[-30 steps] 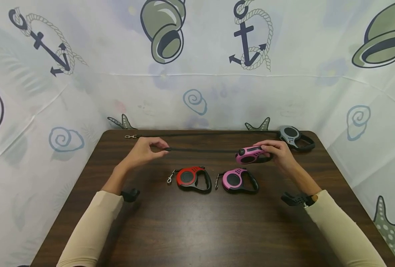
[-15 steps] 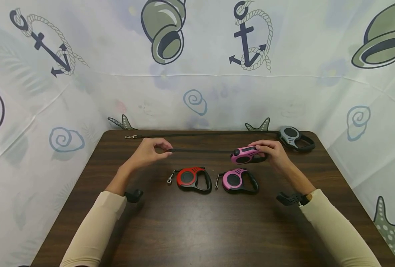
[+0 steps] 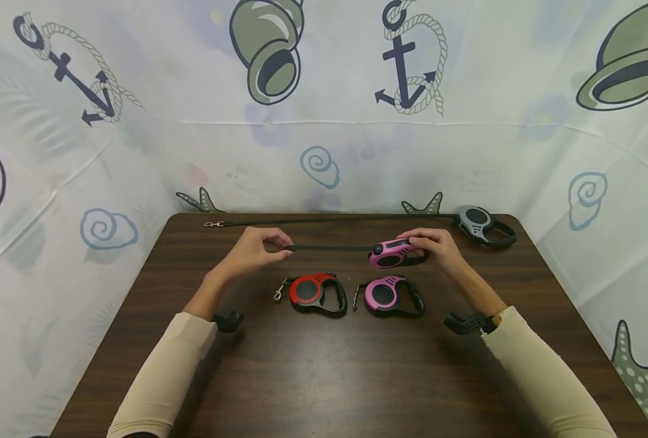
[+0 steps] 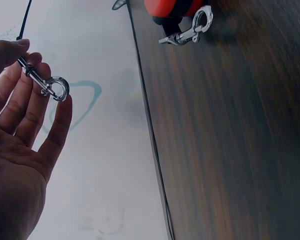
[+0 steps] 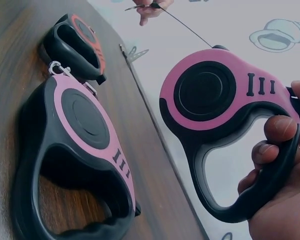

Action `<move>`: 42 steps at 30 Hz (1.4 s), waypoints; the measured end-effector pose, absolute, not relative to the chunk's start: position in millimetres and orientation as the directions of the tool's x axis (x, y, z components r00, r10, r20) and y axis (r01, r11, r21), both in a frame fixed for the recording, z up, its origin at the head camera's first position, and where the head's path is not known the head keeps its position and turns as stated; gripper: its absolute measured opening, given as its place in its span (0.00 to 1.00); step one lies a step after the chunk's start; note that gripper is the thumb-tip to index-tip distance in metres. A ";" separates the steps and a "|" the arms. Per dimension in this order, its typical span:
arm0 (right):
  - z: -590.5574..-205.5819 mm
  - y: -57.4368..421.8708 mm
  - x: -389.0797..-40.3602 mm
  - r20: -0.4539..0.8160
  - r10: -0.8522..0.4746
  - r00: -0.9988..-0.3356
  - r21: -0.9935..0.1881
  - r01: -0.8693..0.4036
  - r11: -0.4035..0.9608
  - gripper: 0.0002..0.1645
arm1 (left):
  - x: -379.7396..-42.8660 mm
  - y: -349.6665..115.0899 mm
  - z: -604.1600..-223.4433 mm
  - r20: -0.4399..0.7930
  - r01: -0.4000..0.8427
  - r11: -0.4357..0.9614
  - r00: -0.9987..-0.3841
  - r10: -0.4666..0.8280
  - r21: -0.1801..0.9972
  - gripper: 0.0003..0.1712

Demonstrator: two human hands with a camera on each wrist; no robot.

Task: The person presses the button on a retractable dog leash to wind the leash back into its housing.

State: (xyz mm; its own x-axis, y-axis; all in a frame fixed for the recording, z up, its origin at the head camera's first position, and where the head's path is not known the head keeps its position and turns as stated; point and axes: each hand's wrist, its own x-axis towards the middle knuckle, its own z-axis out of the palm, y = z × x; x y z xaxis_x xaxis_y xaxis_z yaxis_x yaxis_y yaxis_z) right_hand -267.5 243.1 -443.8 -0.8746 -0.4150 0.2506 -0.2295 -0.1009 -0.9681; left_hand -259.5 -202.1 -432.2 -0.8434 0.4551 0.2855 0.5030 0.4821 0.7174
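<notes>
My right hand point(image 3: 441, 250) grips the black handle of a pink retractable dog leash point(image 3: 385, 255), held up above the table. In the right wrist view, fingers pass through the handle's loop and the thumb lies near its black button. From the case a black strap point(image 3: 331, 248) runs taut to my left hand point(image 3: 252, 252), which pinches its end. The silver clip point(image 4: 55, 89) at that end lies along the fingers in the left wrist view. Nearer me on the table lie a red retractable leash point(image 3: 307, 291) and a second pink leash point(image 3: 381, 294), each with its clip drawn close.
A grey retractable leash point(image 3: 474, 219) lies at the back right corner, its strap stretched along the table's far edge to a clip point(image 3: 214, 224) at the left. Patterned white cloth point(image 3: 324, 164) hangs behind the dark wooden table point(image 3: 324, 377) and at its sides.
Both hands have come nearer each other, the left moving right and the right moving left. The strap between them has grown shorter and stays straight. The leashes on the table have not moved.
</notes>
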 end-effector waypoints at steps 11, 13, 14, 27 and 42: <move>-446.7 230.7 -271.8 0.255 -0.419 -0.871 -0.967 -0.227 -0.116 0.18 | -260.1 -193.4 -432.7 0.317 0.533 0.475 -0.828 0.462 0.700 0.08; -446.9 228.6 -271.5 0.254 -0.416 -0.873 -0.967 -0.230 -0.109 0.18 | -260.3 -191.1 -433.9 0.316 0.529 0.471 -0.830 0.459 0.705 0.08; -447.0 227.6 -271.2 0.252 -0.416 -0.874 -0.968 -0.229 -0.104 0.18 | -260.4 -189.8 -434.3 0.315 0.528 0.469 -0.831 0.458 0.708 0.08; -453.6 208.9 -272.9 0.225 -0.414 -0.882 -0.974 -0.200 -0.105 0.19 | -260.9 -181.2 -436.1 0.308 0.514 0.454 -0.837 0.453 0.728 0.08; -457.4 188.5 -273.1 0.164 -0.436 -0.885 -0.984 -0.119 -0.129 0.18 | -260.9 -167.1 -439.4 0.293 0.505 0.440 -0.835 0.465 0.742 0.08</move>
